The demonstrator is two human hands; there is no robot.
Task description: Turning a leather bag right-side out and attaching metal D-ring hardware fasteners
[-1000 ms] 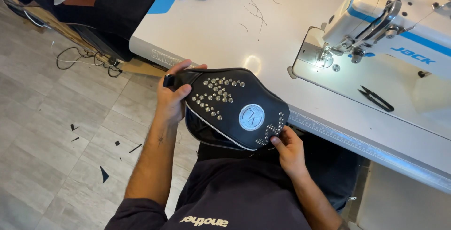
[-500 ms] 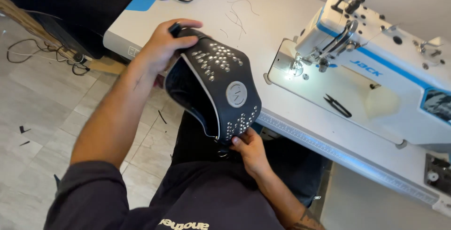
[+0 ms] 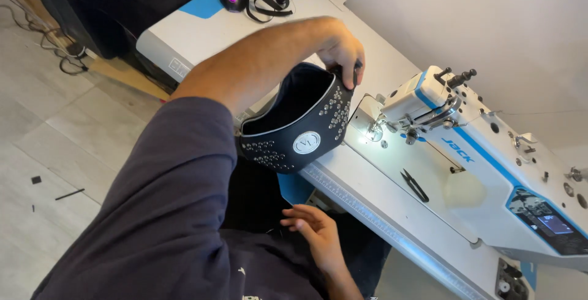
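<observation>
over the white sewing table [image 3: 202, 42], left hand [image 3: 340, 52] pinches a curved black studded piece [image 3: 303, 129]; right hand [image 3: 315, 229] spread.

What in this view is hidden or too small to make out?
Head view only:
- Inside of the black studded leather piece: dark, and partly hidden by the left forearm.
- Left hand fingertips: curled behind the piece's top edge.
- Needle of the white-and-blue sewing machine: lost in lamp glare.
- Right hand: palm turned away.
- Machine's right end: cut off by the frame edge.
</observation>
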